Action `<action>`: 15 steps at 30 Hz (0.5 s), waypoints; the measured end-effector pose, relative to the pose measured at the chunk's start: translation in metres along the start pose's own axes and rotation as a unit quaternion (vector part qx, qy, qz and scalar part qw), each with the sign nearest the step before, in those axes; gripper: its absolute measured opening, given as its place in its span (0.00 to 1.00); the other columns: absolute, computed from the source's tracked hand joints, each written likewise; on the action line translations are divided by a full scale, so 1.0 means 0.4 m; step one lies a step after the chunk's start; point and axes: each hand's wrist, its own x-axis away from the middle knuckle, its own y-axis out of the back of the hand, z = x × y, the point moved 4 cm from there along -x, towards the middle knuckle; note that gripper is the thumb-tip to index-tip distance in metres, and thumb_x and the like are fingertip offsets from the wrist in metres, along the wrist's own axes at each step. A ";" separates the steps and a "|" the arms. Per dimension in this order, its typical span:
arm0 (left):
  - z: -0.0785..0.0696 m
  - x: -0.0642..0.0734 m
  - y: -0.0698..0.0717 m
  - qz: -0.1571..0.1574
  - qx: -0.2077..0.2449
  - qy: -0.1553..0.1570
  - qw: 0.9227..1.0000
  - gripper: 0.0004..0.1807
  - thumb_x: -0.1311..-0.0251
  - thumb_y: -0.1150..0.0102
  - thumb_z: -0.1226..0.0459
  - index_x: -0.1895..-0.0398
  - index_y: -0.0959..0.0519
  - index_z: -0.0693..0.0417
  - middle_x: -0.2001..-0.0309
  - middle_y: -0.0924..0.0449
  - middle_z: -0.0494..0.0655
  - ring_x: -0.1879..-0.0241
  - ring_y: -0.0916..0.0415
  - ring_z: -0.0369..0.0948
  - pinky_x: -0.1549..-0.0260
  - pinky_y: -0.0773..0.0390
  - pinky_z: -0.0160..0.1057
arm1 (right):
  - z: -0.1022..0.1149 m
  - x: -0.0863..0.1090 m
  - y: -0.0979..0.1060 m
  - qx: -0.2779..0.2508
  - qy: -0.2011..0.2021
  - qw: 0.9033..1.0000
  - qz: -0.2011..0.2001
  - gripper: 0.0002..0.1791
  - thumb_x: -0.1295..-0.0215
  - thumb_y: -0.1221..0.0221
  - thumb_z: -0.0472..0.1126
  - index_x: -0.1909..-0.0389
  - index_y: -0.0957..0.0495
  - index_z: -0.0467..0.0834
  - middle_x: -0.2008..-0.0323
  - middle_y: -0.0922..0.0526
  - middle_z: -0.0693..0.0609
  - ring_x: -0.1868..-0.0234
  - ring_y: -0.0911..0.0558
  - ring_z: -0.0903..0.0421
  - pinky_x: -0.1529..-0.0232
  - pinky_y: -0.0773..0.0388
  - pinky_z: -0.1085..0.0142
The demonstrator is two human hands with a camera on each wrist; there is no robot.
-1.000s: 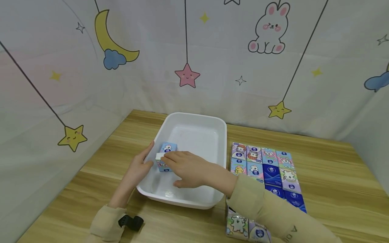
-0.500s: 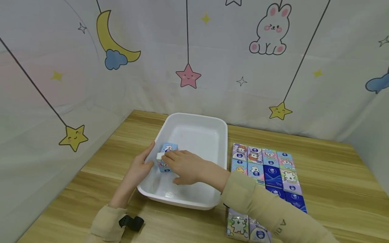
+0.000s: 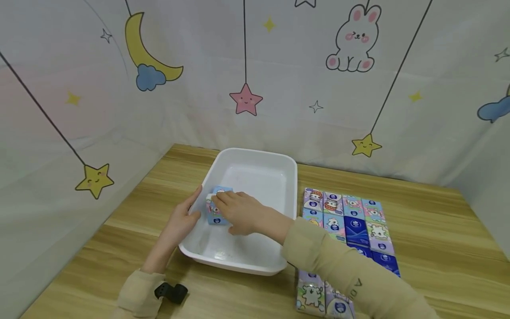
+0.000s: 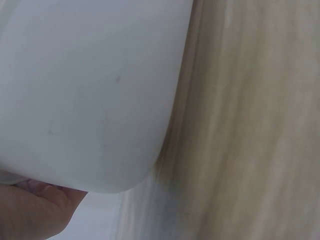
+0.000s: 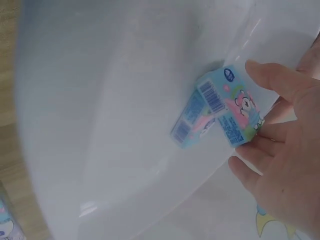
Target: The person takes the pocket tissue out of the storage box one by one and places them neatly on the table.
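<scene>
In the head view, my left hand grips the left rim of a white plastic basin, thumb over the inner side. The left wrist view shows the basin's outer wall with part of that hand at its lower edge. My right hand reaches inside and holds a light-blue pocket tissue pack between thumb and fingers. It is tilted and close against the basin's left wall. Another blue tissue pack lies partly behind it on the basin floor.
Right of the basin, rows of tissue packs in pastel and dark blue lie on the wooden table, partly covered by my right sleeve. A black strap circles my left wrist. A printed white curtain hangs behind.
My right hand and forearm have shifted slightly left and away from me, and the held tissue pack has turned so more of its printed face shows. My left hand stays on the rim.
</scene>
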 end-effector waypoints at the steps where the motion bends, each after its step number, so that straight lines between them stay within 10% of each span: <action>1: 0.000 0.001 0.001 -0.001 -0.001 0.000 1.000 0.37 0.39 0.58 0.74 0.24 0.50 0.52 0.25 0.51 0.58 0.30 0.42 0.60 0.41 0.26 0.59 | -0.001 -0.003 0.000 0.002 -0.001 1.000 0.002 0.47 0.42 0.36 0.52 0.26 0.48 0.40 0.30 0.37 0.49 0.30 0.34 0.53 0.34 0.28 0.61; 15: -0.001 0.002 0.004 0.001 0.007 0.001 1.000 0.38 0.40 0.58 0.74 0.24 0.50 0.52 0.25 0.52 0.58 0.29 0.45 0.60 0.41 0.28 0.58 | -0.005 -0.064 -0.027 -0.008 -0.045 0.998 0.031 0.48 0.42 0.37 0.59 0.28 0.44 0.38 0.30 0.35 0.46 0.32 0.30 0.51 0.37 0.26 0.60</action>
